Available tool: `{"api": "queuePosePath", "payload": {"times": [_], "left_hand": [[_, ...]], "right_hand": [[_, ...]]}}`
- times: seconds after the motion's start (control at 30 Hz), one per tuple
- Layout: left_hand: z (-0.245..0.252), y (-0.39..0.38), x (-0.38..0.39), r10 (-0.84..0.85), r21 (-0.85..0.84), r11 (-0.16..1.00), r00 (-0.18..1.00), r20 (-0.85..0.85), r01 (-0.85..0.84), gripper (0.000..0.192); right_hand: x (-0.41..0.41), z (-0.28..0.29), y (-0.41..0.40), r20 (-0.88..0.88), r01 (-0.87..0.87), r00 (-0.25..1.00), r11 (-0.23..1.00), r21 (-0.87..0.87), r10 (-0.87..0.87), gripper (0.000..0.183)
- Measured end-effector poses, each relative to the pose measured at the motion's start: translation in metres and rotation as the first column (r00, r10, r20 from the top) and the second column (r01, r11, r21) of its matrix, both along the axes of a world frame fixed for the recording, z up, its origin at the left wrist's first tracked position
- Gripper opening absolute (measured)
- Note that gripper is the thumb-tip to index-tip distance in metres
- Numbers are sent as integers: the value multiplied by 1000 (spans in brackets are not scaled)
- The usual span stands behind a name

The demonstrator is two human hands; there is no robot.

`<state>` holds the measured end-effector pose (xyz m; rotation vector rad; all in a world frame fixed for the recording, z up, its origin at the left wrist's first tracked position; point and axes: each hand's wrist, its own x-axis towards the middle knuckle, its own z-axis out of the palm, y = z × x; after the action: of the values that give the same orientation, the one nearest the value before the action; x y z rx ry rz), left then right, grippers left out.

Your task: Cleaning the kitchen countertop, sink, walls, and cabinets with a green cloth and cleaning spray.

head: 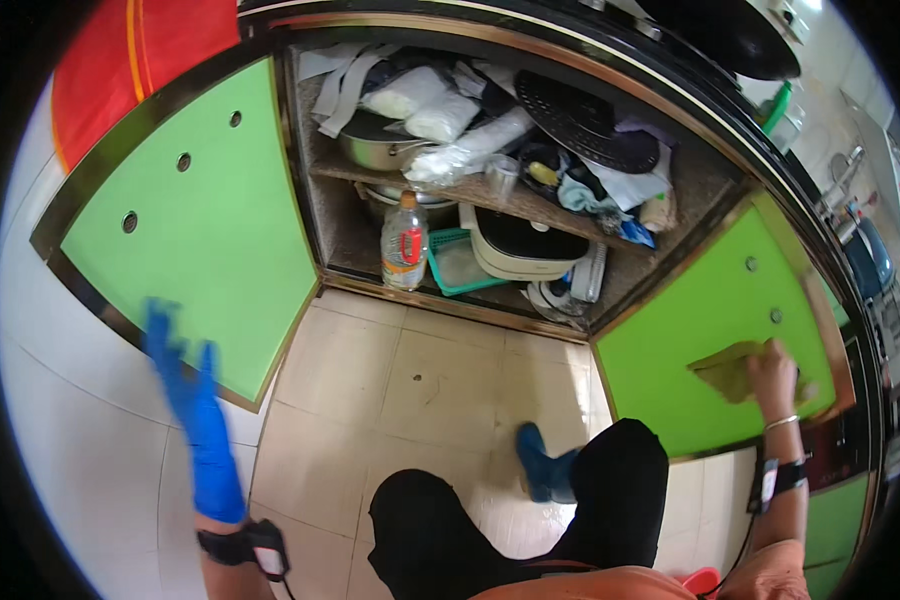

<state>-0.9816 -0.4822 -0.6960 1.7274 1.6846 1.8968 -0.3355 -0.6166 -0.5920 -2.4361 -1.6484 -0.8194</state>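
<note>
My left hand (pixel 187 375), in a blue rubber glove, is beside the lower edge of the left green cabinet door (pixel 202 232). Its fingers are spread and blurred, with nothing in them; whether they touch the door's frame I cannot tell. My bare right hand (pixel 772 379) grips a yellowish-brown cloth (pixel 727 369) at the right green cabinet door (pixel 667 345). Part of the cloth hangs out to the left of my fingers. Both doors stand swung outward from a two-level cabinet (pixel 326 161).
A pot (pixel 379 148), plastic bags (pixel 442 116) and a black perforated tray (pixel 570 127) crowd the upper shelf. Below are a plastic bottle (pixel 403 251), a green basket (pixel 457 283) and a cream electric cooker (pixel 529 255). A dark wok (pixel 727 37) overhangs the counter.
</note>
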Motion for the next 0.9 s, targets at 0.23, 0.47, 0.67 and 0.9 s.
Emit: {"api": "queuePosePath", "payload": {"times": [0.23,0.47,0.67,0.9], "left_hand": [[-102,50,125,-265,-396,881,964,38,257,42],[-176,209,228,-17,-524,459,597,802,717,68],[-222,287,259,-4,-374,566,456,890,734,64],[-248,280,219,-91,-293,667,466,880,685,17]], "right_hand": [[-64,-163,100,-906,-253,418,966,-51,61,34],[-100,-207,169,-972,-438,-30,877,-198,-234,30],[-84,-244,195,-857,-426,-398,894,-143,-326,34],[-124,-270,248,-651,-593,-551,794,-134,-522,43]]}}
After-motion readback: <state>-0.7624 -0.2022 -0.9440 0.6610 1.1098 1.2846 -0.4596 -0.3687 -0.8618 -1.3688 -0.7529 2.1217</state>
